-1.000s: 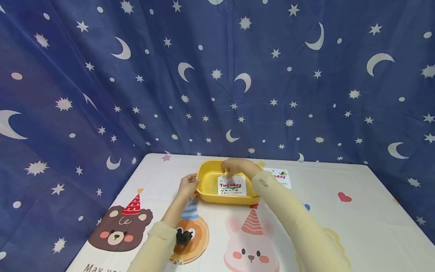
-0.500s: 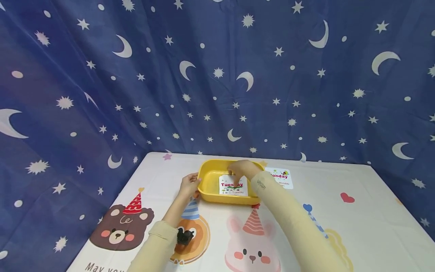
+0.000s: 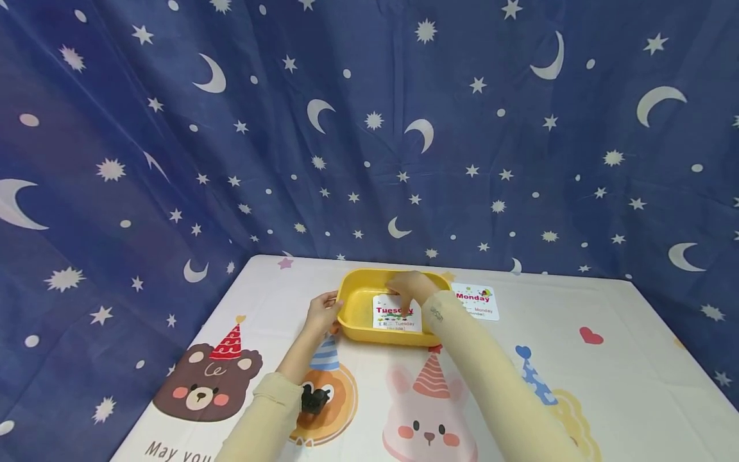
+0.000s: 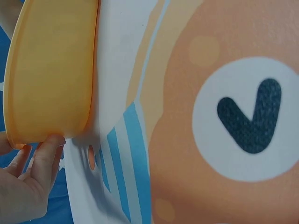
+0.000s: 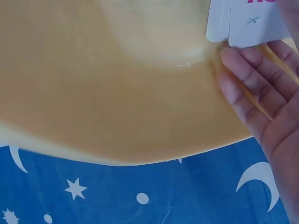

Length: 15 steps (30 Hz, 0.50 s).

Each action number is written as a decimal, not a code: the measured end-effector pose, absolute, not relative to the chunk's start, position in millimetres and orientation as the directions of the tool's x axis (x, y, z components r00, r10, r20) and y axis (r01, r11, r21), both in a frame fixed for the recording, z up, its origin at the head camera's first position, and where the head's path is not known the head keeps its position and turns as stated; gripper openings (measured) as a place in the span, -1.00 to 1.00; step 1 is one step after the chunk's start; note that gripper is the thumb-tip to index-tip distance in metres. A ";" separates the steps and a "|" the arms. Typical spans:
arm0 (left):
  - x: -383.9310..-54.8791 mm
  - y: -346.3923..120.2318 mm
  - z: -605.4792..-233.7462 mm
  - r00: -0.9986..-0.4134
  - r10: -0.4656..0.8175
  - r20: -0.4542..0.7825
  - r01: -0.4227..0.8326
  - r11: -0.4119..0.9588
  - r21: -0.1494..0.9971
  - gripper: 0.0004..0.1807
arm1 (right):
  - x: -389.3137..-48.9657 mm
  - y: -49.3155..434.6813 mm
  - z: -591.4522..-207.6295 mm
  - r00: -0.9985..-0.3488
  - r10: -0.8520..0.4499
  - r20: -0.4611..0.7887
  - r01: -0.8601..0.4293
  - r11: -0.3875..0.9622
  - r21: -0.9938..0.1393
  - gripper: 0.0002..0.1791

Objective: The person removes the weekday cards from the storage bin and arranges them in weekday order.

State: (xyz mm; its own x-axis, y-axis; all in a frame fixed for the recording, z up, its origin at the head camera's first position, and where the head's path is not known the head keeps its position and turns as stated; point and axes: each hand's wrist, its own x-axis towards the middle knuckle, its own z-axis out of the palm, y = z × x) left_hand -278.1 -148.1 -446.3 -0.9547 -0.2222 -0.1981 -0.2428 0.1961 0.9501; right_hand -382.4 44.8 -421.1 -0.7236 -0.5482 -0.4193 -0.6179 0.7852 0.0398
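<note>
A yellow plastic basin (image 3: pixel 358 335) stands on the white cloth near the table's back edge. My left hand (image 3: pixel 321 314) grips its left end by the rim, fingers against the outer wall in the left wrist view. Inside the basin is a white card printed "Tuesday" (image 3: pixel 383 321). My right hand (image 3: pixel 411 287) reaches in over it, thumb on its face. In the right wrist view the fingertips (image 5: pixel 231 56) meet the card's edge, and another white card (image 5: pixel 217 21) shows beside it.
A "Monday" card (image 3: pixel 479 303) lies right of the basin, partly behind the right sleeve. A small black object (image 3: pixel 314 399) sits near the left forearm. The tablecloth (image 3: pixel 635 385) carries cartoon prints; a blue star-patterned curtain (image 3: pixel 369 128) hangs behind.
My right hand has shifted slightly right within the basin, its thumb coming down onto the Tuesday card. The left hand keeps its grip; the whole view has moved slightly.
</note>
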 end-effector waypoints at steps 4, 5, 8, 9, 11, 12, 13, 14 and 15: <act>-277.2 -147.2 -445.5 -0.958 -0.221 -0.184 -0.232 0.214 0.949 -0.60 | -379.9 43.1 -419.5 -0.737 -0.534 -0.415 -0.619 0.779 0.096 -0.19; -277.0 -147.2 -445.5 -0.958 -0.222 -0.181 -0.230 0.219 0.948 -0.60 | -378.9 42.4 -418.9 -0.741 -0.530 -0.412 -0.616 0.781 0.105 -0.11; -276.8 -147.6 -445.4 -0.959 -0.221 -0.176 -0.226 0.227 0.947 -0.60 | -375.8 40.7 -415.2 -0.753 -0.519 -0.405 -0.601 0.793 0.098 -0.02; -276.9 -147.8 -445.3 -0.960 -0.219 -0.176 -0.226 0.229 0.947 -0.60 | -374.9 40.4 -413.8 -0.752 -0.522 -0.403 -0.604 0.791 0.103 -0.03; -276.9 -147.7 -445.1 -0.961 -0.215 -0.177 -0.226 0.231 0.946 -0.60 | -372.9 40.7 -411.4 -0.753 -0.525 -0.397 -0.605 0.790 0.102 -0.07; -276.9 -147.6 -444.9 -0.960 -0.216 -0.179 -0.228 0.231 0.946 -0.60 | -372.2 41.2 -410.2 -0.751 -0.529 -0.396 -0.609 0.786 0.105 -0.08; -276.9 -147.4 -444.8 -0.960 -0.217 -0.179 -0.229 0.231 0.946 -0.60 | -371.6 41.9 -409.4 -0.750 -0.531 -0.395 -0.611 0.785 0.104 -0.09; -277.0 -147.2 -444.6 -0.958 -0.220 -0.182 -0.232 0.229 0.945 -0.60 | -371.4 42.5 -408.6 -0.746 -0.537 -0.393 -0.619 0.778 0.112 -0.11; -277.2 -147.2 -444.3 -0.958 -0.221 -0.185 -0.235 0.226 0.945 -0.60 | -371.7 43.0 -407.7 -0.740 -0.547 -0.392 -0.631 0.767 0.121 -0.13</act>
